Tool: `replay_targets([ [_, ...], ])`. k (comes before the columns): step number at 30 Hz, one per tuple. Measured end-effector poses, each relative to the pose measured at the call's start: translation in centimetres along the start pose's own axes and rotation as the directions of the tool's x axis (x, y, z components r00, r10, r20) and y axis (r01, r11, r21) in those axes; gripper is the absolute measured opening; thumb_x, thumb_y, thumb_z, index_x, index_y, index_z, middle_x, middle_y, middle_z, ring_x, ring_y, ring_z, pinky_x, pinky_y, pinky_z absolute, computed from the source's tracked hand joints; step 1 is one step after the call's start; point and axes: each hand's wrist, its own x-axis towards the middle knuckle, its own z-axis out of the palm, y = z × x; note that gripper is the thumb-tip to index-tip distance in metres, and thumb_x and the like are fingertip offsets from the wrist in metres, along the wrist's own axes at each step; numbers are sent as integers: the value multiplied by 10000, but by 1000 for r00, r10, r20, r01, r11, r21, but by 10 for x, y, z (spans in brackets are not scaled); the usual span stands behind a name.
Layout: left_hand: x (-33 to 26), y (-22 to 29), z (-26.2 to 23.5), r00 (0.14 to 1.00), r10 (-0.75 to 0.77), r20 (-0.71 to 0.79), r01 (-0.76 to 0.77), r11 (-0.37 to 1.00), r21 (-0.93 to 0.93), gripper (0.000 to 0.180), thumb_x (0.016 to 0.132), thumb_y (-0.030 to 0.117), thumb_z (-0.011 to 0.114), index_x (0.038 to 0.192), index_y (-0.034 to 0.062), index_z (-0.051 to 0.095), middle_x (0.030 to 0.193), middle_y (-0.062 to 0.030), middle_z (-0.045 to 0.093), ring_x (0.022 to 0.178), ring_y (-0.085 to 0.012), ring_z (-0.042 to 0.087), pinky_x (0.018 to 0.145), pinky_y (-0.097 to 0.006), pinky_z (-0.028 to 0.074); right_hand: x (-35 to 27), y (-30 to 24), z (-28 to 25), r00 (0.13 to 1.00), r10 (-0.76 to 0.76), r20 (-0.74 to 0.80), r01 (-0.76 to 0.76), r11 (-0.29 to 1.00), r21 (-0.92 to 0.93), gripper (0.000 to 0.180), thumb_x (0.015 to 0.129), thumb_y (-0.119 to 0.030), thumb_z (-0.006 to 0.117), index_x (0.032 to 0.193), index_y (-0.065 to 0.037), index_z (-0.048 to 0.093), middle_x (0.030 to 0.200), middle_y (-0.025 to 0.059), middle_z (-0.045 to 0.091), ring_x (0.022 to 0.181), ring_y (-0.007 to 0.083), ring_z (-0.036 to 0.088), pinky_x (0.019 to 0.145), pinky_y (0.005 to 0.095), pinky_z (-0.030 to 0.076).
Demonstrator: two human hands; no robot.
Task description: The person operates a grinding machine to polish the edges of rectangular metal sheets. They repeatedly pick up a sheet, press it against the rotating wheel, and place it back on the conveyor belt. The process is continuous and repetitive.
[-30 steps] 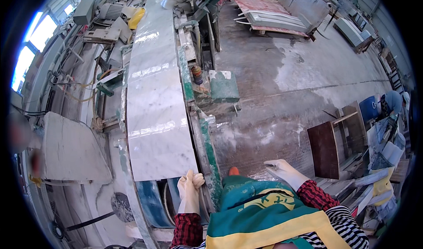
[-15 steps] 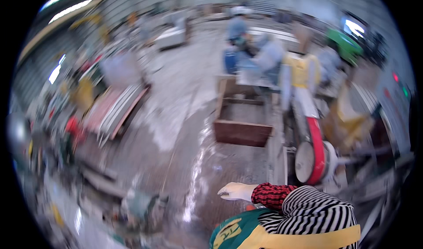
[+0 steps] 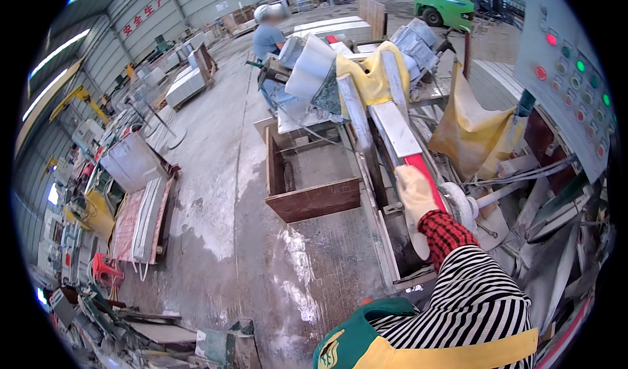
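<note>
My right hand [image 3: 417,191], in a pale glove below a red-and-black checked cuff, lies on the left side of a red machine arm [image 3: 422,165]. Its fingers look closed against the arm's edge, though their undersides are hidden. Ahead of the hand the arm carries on as a flat white bar [image 3: 396,130], which reaches a yellow-draped machine head [image 3: 373,75]. A pale wheel [image 3: 418,241] shows partly under my wrist, with a white pulley [image 3: 458,199] on the arm's other side. My left hand does not show.
A brown open-topped wooden box [image 3: 314,201] stands left of the machine rail. A control panel [image 3: 566,75] with lit buttons rises at right, near a yellow cloth [image 3: 468,127]. Stone strips lie on a pallet [image 3: 147,218] at left. A person [image 3: 267,39] sits beyond the machine.
My right hand has gone from above the floor up and right onto the red machine arm. The view has swung, and the machine sits farther left in it.
</note>
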Motion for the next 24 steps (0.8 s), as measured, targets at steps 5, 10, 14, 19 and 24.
replay_targets([
  [5,-37,-81,-16,967,-9,-253,86,952,295,540,943,491,565,1199,22,646,905,-118,617,795,-253,605,739,-390,526,31,49,4,994,-10,-111,-12,982,-190,343,872,-150,643,1185,-16,608,1185,218,612,1133,397,561,1004,465,452],
  [10,-59,-7,-66,944,-329,-4,329,943,41,729,857,287,765,1376,-114,446,1418,-318,455,1312,-439,421,1139,-487,344,46,80,4,998,26,64,-19,994,-106,524,884,-222,680,1338,3,545,1354,225,551,1291,383,499,1130,443,370],
  [14,-65,-44,-66,926,-350,-141,351,936,-19,515,822,154,694,1280,-34,548,1159,-245,562,1103,-421,550,977,-495,443,47,126,49,930,85,358,13,964,-265,817,806,-107,729,1524,-35,346,1553,217,374,1458,364,324,1209,435,256],
  [19,-61,-20,-72,734,-679,-5,674,730,-112,632,849,108,740,1398,-24,457,1530,-278,380,1406,-385,391,1149,-406,346,56,100,53,925,149,350,15,906,-423,833,794,-23,685,1535,-63,306,1577,183,333,1469,348,308,1187,444,279],
  [24,-58,2,-74,730,-684,-25,676,726,-126,573,830,118,753,1323,-40,509,1445,-296,461,1328,-415,460,1134,-422,363,71,96,61,940,199,277,-30,858,-514,827,808,-6,622,1556,-98,282,1548,170,368,1453,345,327,1179,469,275],
])
